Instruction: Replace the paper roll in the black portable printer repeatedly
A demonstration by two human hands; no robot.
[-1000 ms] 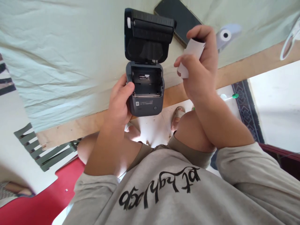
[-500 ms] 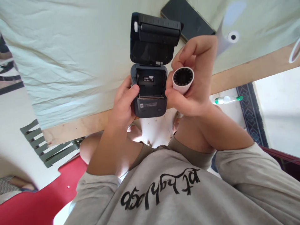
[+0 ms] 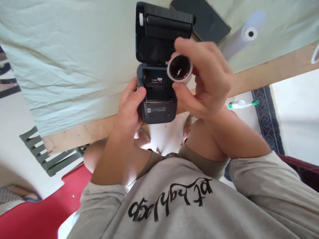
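Note:
My left hand (image 3: 129, 106) is closed round the left side of a small dark label printer (image 3: 159, 114), its thumb lying on the edge of the open bay. The printer's hinged lid (image 3: 156, 48) stands swung back, away from me. Inside the bay (image 3: 157, 91) a small printed sticker shows, and no roll sits there. Between the thumb and fingers of my right hand (image 3: 206, 79) is a small white label roll (image 3: 179, 68) with a wide dark core. It is held over the bay's upper right corner, hiding part of the hinge.
A dark phone (image 3: 206, 20) lies on the pale green cloth (image 3: 74, 59) behind the lid. Right of it is a white roll (image 3: 249, 34) with a narrow core. The table's wooden edge (image 3: 82, 129) runs in front. A bottle with green ends (image 3: 243, 104) is beyond it at right.
My right hand has carried the label roll left and away from me, from beside the printer to over its bay, and turned it. The printer has shifted slightly away and left.

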